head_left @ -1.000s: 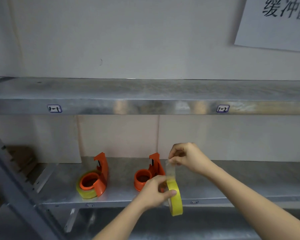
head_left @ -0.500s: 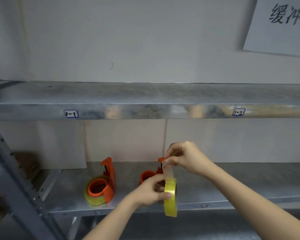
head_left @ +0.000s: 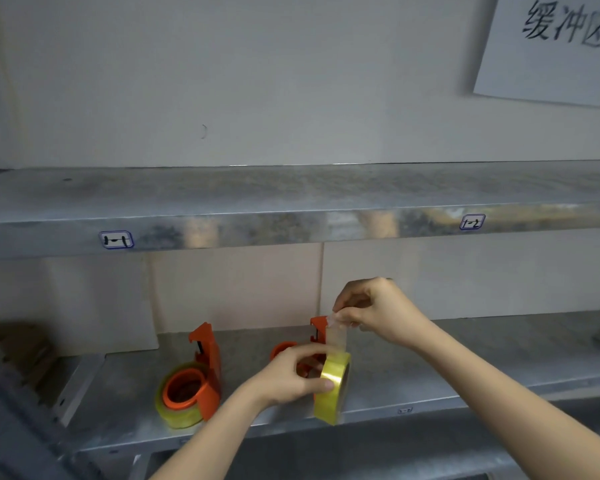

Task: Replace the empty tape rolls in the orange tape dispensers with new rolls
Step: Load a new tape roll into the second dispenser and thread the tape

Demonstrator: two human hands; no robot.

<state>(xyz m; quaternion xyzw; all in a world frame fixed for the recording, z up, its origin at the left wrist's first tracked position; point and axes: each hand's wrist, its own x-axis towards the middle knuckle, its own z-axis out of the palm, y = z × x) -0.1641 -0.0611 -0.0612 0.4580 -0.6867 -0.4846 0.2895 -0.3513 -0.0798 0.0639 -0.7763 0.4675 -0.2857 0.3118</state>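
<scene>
While the left hand (head_left: 291,374) pinches the new yellow tape roll (head_left: 333,389) upright at the lower shelf (head_left: 430,372) edge, the right hand (head_left: 374,311) pinches its peeled free end (head_left: 336,329) taut above, probably for threading. The empty orange dispenser (head_left: 317,336) waits just behind; the left dispenser (head_left: 196,382) already carries tape.

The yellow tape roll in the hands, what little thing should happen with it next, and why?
Probably slide the yellow tape roll onto the bare hub of the right orange dispenser. The left hand holds the roll just in front of it, the right hand has its end peeled up, and the left dispenser already carries tape.
</scene>
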